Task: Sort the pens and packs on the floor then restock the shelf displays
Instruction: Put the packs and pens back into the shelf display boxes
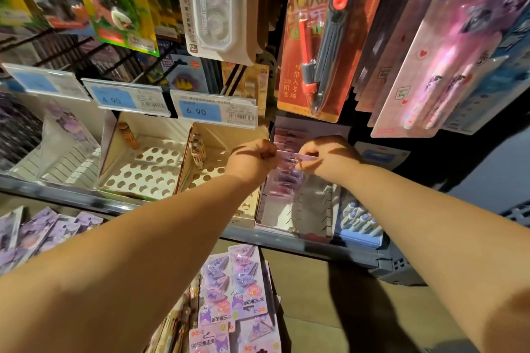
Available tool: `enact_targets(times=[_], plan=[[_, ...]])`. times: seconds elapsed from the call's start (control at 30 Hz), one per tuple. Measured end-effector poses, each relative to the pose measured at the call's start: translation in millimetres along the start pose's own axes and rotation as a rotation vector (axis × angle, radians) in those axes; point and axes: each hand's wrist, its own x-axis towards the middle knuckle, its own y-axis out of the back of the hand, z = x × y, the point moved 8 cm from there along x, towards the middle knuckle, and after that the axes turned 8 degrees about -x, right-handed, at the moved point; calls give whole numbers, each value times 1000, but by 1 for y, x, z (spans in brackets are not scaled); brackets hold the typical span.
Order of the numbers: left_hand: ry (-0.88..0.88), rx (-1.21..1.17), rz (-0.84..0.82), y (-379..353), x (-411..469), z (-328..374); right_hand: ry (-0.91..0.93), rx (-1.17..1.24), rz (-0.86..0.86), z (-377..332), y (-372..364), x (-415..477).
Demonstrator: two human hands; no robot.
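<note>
Both my hands hold one pink-and-purple blister pack (295, 162) over a clear slotted display box (298, 209) on the shelf. My left hand (252, 160) pinches the pack's left top corner. My right hand (327, 156) pinches its right top corner. The pack's lower part hangs into the box, in front of a few similar packs (286, 137) standing at the back. On the floor below lie several purple clip packs (238, 289), with a bundle of pens (177, 324) to their left.
Two white perforated pen trays (143, 169) stand left of the box, each with one pen upright. Price tags (215, 110) hang above them. Carded packs hang overhead, among them a red compass card (315, 37). A box of blue-white pens (358, 221) sits right of the display box.
</note>
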Motion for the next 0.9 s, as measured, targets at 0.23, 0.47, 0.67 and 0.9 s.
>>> enact_targets(times=[0.23,0.47,0.67,0.9], plan=[[-18,15,-37,-11,6,1,-40,-35,-66,6,-12,-1],[10,32,-75,-16,14,-5,10,-68,-38,2,-19,-1],[7,-50,-14,-8,14,-20,63,-71,13,-4,-19,-3],[-17,-120,-41,-4,12,-24,100,-26,41,-10,-19,-2]])
